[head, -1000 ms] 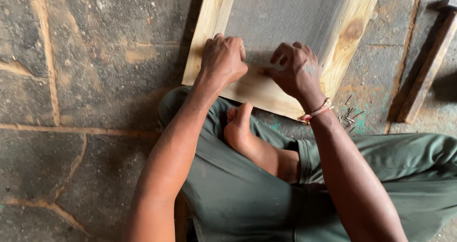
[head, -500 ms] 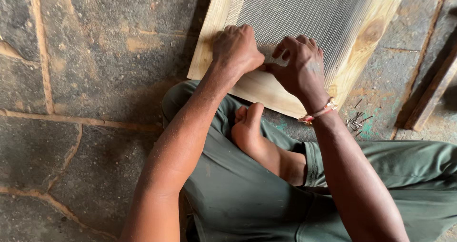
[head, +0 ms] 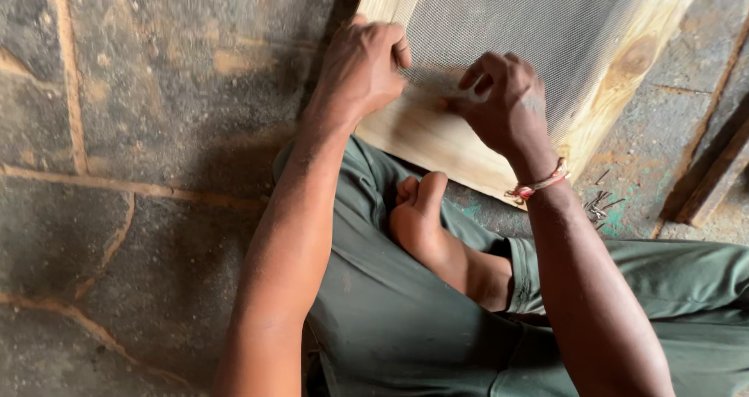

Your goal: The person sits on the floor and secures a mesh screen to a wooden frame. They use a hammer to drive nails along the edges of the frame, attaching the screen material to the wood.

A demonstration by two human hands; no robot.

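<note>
Both hands work at the near rail of a mesh-covered wooden frame lying on the stone floor.

The left hand point(head: 360, 67) is curled tight, its fingers pressing the grey mesh point(head: 530, 30) onto the wooden frame point(head: 437, 135) near the frame's left corner. The right hand point(head: 505, 104) pinches the mesh edge just beside it, fingers closed on the mesh. The frame lies on the stone floor point(head: 140, 100) against the person's bare foot point(head: 421, 217). Small nails point(head: 599, 204) lie on the floor by the right wrist; a dark wooden batten point(head: 714, 178) lies near the floor's right edge.
</note>
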